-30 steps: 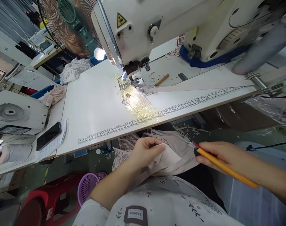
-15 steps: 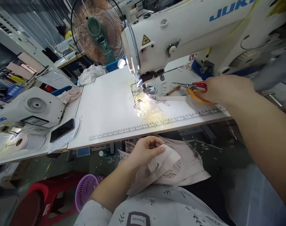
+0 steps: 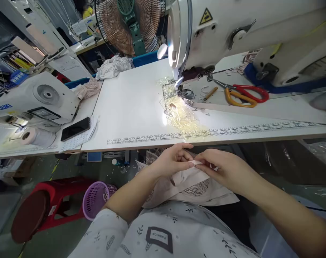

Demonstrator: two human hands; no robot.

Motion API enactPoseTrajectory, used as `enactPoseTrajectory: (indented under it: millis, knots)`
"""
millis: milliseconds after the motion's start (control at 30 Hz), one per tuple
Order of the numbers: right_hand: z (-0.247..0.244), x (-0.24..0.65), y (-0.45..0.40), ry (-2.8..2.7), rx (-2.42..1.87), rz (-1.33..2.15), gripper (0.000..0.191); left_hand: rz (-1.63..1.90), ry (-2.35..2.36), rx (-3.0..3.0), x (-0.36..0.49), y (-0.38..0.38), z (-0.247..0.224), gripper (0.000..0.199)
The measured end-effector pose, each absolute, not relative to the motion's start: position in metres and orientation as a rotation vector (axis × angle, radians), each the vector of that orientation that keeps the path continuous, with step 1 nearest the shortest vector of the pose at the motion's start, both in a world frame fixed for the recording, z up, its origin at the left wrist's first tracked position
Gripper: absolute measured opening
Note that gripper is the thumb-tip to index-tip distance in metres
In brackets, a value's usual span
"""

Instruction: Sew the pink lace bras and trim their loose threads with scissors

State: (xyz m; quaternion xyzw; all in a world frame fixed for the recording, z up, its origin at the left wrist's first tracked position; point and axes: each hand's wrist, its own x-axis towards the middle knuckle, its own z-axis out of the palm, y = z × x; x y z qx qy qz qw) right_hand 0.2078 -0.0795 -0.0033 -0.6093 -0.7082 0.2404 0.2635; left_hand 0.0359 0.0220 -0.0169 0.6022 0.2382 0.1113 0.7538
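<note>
Pale pink fabric (image 3: 219, 191) with lace panels lies across my lap, below the table's front edge. My left hand (image 3: 176, 159) pinches its raised edge between thumb and fingers. Close beside it, my right hand (image 3: 215, 166) is closed on the same edge, the fingertips of both hands nearly touching. Scissors (image 3: 242, 94) with one red and one orange handle lie on the table under the sewing machine arm (image 3: 213, 32). A narrow pale strip (image 3: 259, 109) runs from the needle area toward the right.
A printed ruler (image 3: 163, 137) follows the front edge of the white table (image 3: 125, 107). At left are a phone (image 3: 75, 129) on paper, a thread cone (image 3: 38, 137) and another sewing machine (image 3: 44, 95). A purple basket (image 3: 94, 200) and red stool (image 3: 61, 200) stand below. A fan (image 3: 133, 25) is behind.
My right hand has put the scissors down on the table and come to the fabric beside my left hand, which keeps its hold. The view has shifted.
</note>
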Motion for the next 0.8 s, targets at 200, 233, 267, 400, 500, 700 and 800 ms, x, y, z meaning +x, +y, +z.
enactPoseTrajectory:
  millis: [200, 233, 267, 400, 500, 700, 800]
  knots:
    - [-0.017, 0.221, -0.087, -1.782, -1.848, 0.543, 0.017, 0.534, 0.834, 1.77, 0.001, 0.018, -0.024, 0.035]
    - [-0.017, 0.225, -0.088, -1.773, -1.889, 0.528, 0.017, 0.563, 0.886, 1.864, -0.013, 0.015, -0.026, 0.035]
    - [-0.018, 0.227, -0.089, -1.769, -1.92, 0.51, 0.016, 0.564, 0.927, 1.955, -0.029, 0.01, -0.029, 0.038]
    - [-0.012, 0.228, -0.091, -1.748, -1.888, 0.45, 0.012, 0.269, 1.093, 2.249, -0.095, -0.03, -0.056, 0.079]
    - [0.007, 0.215, -0.087, -1.659, -1.693, 0.688, 0.015, 0.175, 1.342, 2.193, -0.128, -0.069, -0.086, 0.083]
    - [0.05, 0.174, -0.071, -1.54, -1.238, 1.033, 0.013, 0.668, 1.712, 1.671, -0.163, -0.075, -0.097, 0.025]
    - [0.059, 0.165, -0.072, -1.442, -1.131, 0.996, 0.015, 1.091, 1.939, 1.509, -0.175, -0.045, -0.046, 0.027]
